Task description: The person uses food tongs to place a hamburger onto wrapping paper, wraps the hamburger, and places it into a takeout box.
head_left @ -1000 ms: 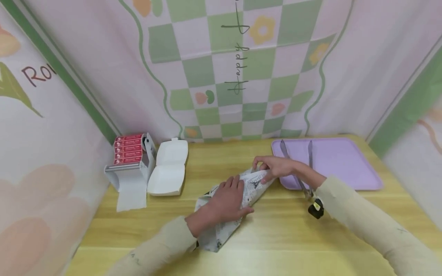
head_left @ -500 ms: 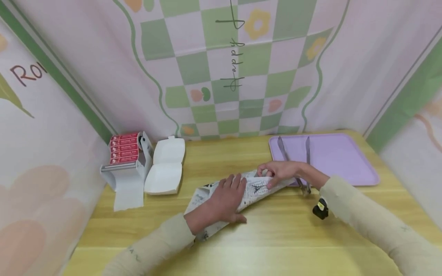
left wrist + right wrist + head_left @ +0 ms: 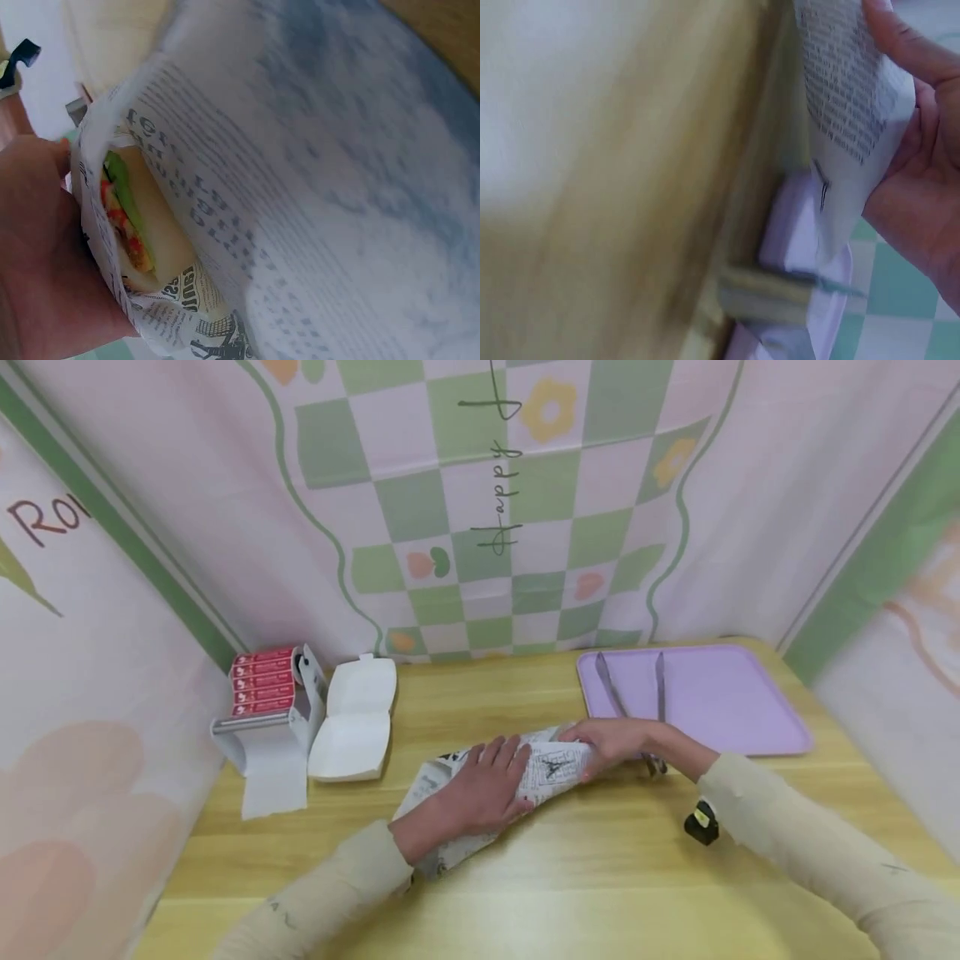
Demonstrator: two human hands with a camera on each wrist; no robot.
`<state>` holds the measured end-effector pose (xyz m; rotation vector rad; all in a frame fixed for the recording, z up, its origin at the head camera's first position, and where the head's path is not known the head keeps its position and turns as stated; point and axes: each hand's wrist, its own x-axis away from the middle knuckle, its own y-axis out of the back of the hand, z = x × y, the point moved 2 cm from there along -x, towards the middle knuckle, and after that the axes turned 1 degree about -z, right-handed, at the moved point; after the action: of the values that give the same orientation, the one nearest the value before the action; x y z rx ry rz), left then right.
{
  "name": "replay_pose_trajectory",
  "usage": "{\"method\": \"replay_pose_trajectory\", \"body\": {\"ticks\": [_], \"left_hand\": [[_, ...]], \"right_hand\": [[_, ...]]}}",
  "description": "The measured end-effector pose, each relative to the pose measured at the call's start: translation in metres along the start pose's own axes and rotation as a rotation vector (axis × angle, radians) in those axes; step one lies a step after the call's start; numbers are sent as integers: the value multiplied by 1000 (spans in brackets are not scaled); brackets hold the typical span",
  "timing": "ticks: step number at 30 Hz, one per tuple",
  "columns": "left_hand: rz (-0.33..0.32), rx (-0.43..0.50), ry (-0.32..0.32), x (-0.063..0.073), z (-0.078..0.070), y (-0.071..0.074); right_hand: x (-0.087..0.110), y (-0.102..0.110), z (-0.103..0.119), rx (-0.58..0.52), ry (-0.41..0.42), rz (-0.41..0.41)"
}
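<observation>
Newsprint-patterned wrapping paper (image 3: pixel 553 770) lies folded in a long slanting packet on the wooden table. My left hand (image 3: pixel 483 792) rests on its middle with straight, spread fingers. At the packet's right end my right hand (image 3: pixel 611 743) grips the paper; the right wrist view shows the thumb on the printed face of the paper (image 3: pixel 847 112) and the fingers behind it. Looking into the packet's open end, the left wrist view shows a sandwich (image 3: pixel 161 217) with pale bread, green lettuce and a red-specked filling. In the head view the paper hides this sandwich.
A lilac tray (image 3: pixel 742 702) stands at the back right, with metal tongs (image 3: pixel 661 687) lying over its left part. An open white clamshell box (image 3: pixel 351 743) is at the back left, beside a dispenser (image 3: pixel 309 689) holding a roll of red labels (image 3: pixel 262 681). A patterned curtain backs the table.
The packet has turned to lie flatter across the table, its near left end swinging up. My right hand has changed its hold on the right end, while my left hand stays on top.
</observation>
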<state>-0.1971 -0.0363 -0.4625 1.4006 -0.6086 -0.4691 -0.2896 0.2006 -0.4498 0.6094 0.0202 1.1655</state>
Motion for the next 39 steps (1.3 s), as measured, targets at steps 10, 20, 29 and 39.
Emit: {"method": "replay_pose_trajectory", "body": {"ticks": [10, 20, 29, 39], "left_hand": [[52, -68, -30, -4, -6, 8], [-2, 8, 81, 12, -7, 16], [-289, -130, 269, 21, -25, 24], [-204, -48, 2, 8, -27, -6]], "right_hand": [[2, 8, 3, 136, -62, -33], [32, -16, 35, 682, 89, -802], [67, -124, 64, 544, -89, -587], [24, -123, 44, 1345, 55, -877]]}}
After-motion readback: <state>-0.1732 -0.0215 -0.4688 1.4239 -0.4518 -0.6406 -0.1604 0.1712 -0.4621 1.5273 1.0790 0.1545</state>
